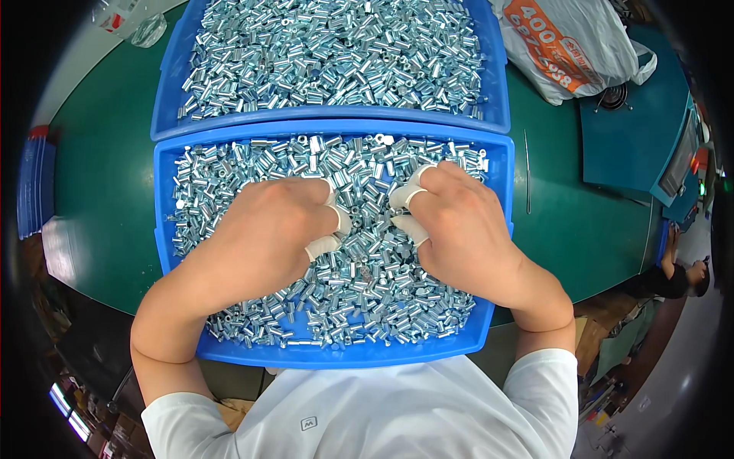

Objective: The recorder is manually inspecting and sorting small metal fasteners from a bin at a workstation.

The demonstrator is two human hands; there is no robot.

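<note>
A blue tray [344,357] in front of me holds a loose layer of small shiny metal hex pieces [367,306], like long nuts or spacers. Both hands are in this tray, pointing toward each other, with white finger covers on several fingers. My left hand [279,218] is closed over the pieces left of the middle, its fingers curled in. Right of the middle, my right hand [455,218] has its thumb and fingers bent together among the pieces. Whatever either hand holds is hidden by the fingers. Blue tray bottom shows through near the front edge.
Behind stands a second blue tray [329,116], heaped with similar pieces [336,53]. A white and orange plastic bag [573,46] sits at the back right of the green table [566,252]. A thin metal rod [527,172] lies right of the trays. Another person [673,275] is at far right.
</note>
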